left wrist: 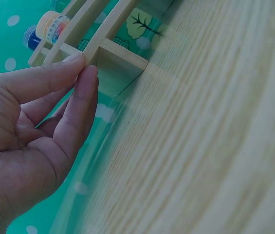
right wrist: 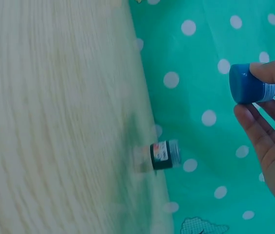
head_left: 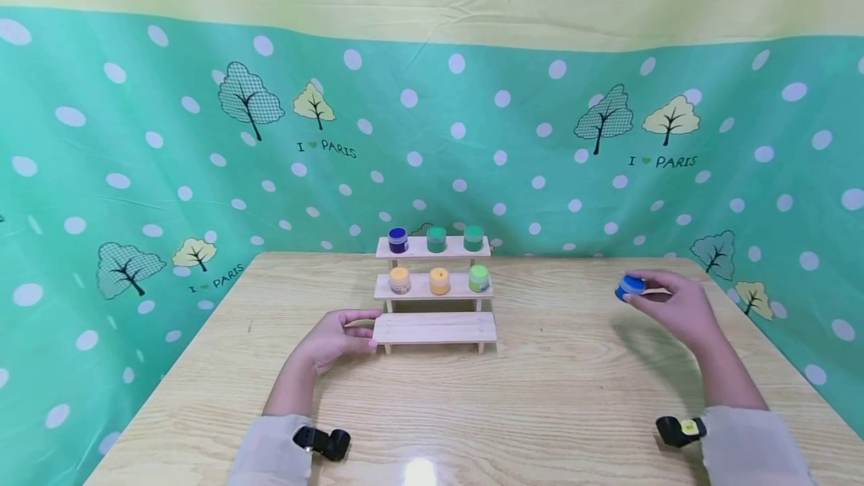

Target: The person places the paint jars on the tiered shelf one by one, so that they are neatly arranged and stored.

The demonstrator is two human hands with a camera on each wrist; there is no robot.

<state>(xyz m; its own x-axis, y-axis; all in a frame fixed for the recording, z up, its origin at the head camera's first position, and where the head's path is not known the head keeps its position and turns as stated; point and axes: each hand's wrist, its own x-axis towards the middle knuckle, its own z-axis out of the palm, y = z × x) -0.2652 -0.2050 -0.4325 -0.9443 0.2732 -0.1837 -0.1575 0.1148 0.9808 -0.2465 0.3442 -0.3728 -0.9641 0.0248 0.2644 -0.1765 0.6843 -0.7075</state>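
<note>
A small wooden three-step stand is on the table, its lowest step bare. My left hand pinches the left end of that step between thumb and fingertips, as the left wrist view shows up close. To the right, my right hand holds a blue-lidded paint jar above the table, gripped by thumb and fingers around its side. On the top step are a dark blue paint jar and two green ones. The middle step carries a peach jar, an orange jar and a light green jar.
A dark paint jar with a label is on the table near its edge in the right wrist view. Behind the wooden table hangs a green dotted cloth with printed trees, wrapping round both sides.
</note>
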